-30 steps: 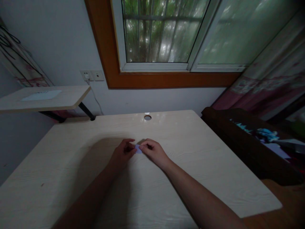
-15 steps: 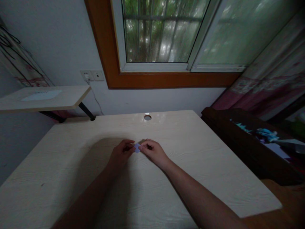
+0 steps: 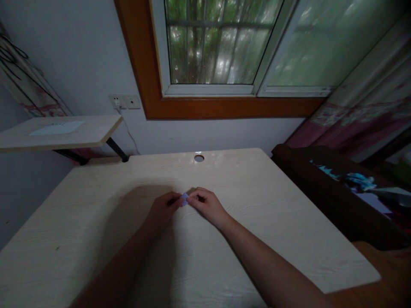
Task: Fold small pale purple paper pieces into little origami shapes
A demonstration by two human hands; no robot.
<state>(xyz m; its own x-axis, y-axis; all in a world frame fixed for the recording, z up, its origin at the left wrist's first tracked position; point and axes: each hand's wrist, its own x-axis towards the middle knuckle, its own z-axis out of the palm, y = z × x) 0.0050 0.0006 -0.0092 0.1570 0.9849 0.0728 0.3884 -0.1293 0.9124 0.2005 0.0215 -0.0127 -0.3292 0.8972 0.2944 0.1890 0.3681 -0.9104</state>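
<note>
Between my two hands, just over the pale wooden desk (image 3: 257, 201), is a small piece of light purple paper (image 3: 184, 199). My left hand (image 3: 163, 208) pinches its left side, with thumb and fingers closed together. On the other side my right hand (image 3: 208, 204) grips its right edge between thumb and forefinger, the remaining fingers curled. My fingertips cover part of the paper, so its full shape and any folds are too small to make out.
A raised shelf (image 3: 96, 136) on black legs holds a white sheet (image 3: 57, 128) at the left. The desk has a round cable hole (image 3: 199, 158) near its back edge. A dark wooden cabinet (image 3: 321, 188) with items on it stands at the right, below a curtain (image 3: 359, 111).
The fingers of my left hand have closed down over the paper's left side, where the forefinger was lifted before. My right hand stays in place.
</note>
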